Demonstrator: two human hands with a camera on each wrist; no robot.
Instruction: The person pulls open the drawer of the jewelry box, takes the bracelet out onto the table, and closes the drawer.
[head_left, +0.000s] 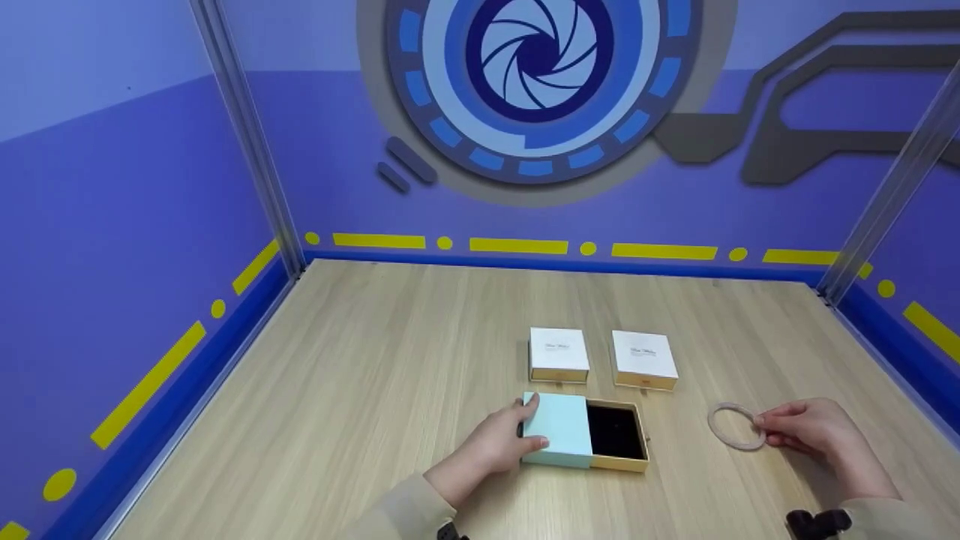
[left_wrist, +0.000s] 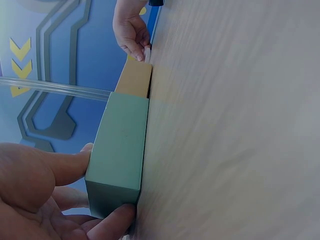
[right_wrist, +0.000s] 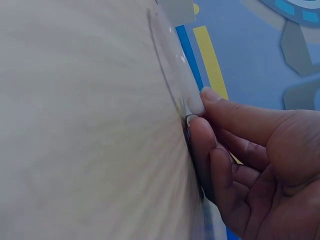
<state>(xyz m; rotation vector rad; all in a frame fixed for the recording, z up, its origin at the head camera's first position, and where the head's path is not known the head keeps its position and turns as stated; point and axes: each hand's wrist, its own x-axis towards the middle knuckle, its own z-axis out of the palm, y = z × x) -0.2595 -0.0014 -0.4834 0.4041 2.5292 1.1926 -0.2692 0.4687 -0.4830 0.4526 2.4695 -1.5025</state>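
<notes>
My left hand (head_left: 491, 442) grips the closed end of a mint-green drawer box (head_left: 559, 425), thumb along its top in the head view. The box lies flat on the table, its tan drawer (head_left: 621, 464) pulled partway out to the right, showing a black lining. In the left wrist view my fingers curl round the end of the green sleeve (left_wrist: 120, 140). To the right of the box, my right hand (head_left: 817, 427) pinches the near rim of a pale, translucent bangle (head_left: 712, 427) between thumb and fingers. The right wrist view shows the bangle (right_wrist: 172, 62) low over the tabletop.
Two small white gift boxes (head_left: 559, 350) (head_left: 644, 355) with printed lids stand side by side behind the green box. The wooden table (head_left: 375, 360) is enclosed by blue-purple panels (head_left: 135, 262) with metal corner posts.
</notes>
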